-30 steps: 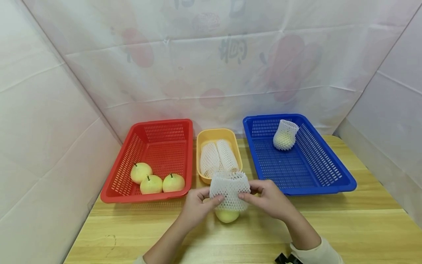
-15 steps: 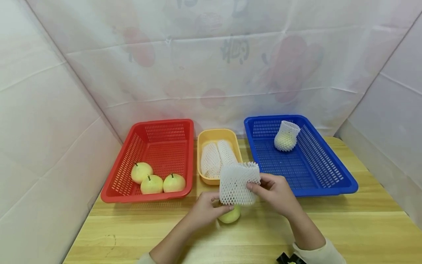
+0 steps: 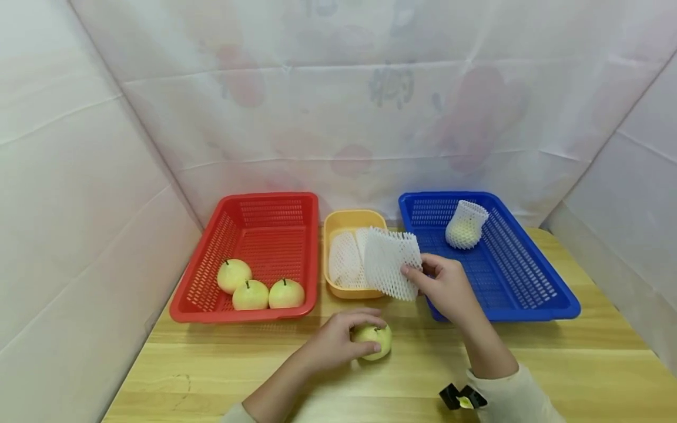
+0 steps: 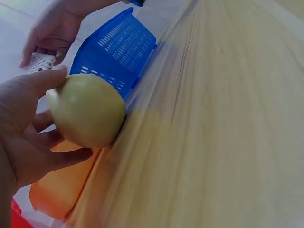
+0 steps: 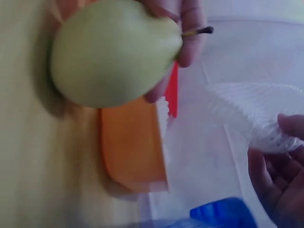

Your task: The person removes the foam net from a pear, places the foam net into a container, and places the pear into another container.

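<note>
My left hand grips a pale yellow-green pear on the table, its thumb and fingers curled around the sides. In the right wrist view the pear's dark stem shows among the fingers. My right hand pinches a white foam net sleeve by its right edge. The sleeve hangs flat and unfilled, overlapping the yellow bin in the head view. More foam net sleeves lie inside that bin, partly hidden behind the held one.
A red basket on the left holds three pears in its near part. On the right stands a blue basket with one netted pear at its back. Behind rises a printed white cloth. A black strap piece sits by the right cuff.
The right hand has lifted the foam net sleeve away, up and to the right, toward the yellow bin. The left hand has let go of the sleeve and taken hold of the pear.
</note>
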